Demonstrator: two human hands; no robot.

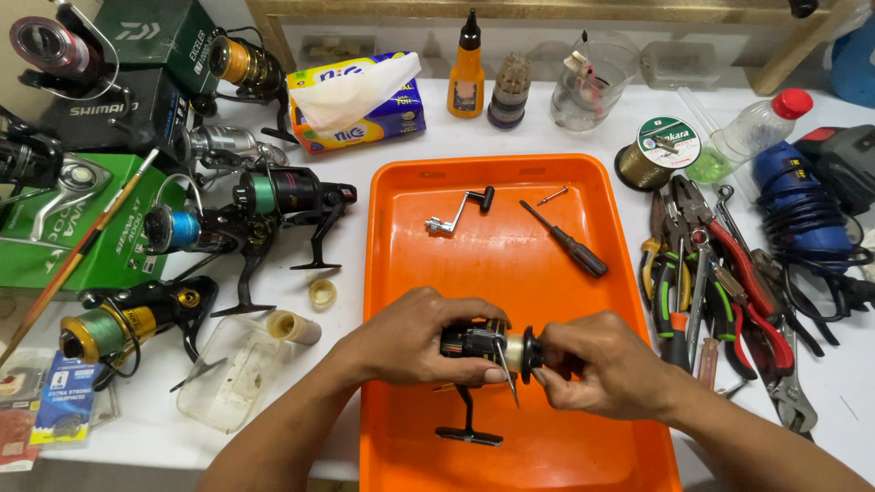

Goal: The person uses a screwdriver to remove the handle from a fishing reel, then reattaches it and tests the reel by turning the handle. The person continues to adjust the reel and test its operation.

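Both bare forearms come up from the lower edge and angle inward, so the hands meet in the middle, close together but not quite touching. The left hand [415,337] lies knuckles up, its fingers curled downward in a full closed grip, thumb tucked toward the right. The right hand [592,364] faces it, wrist bent slightly, its thumb and fingertips [544,375] pinched together toward the left hand.
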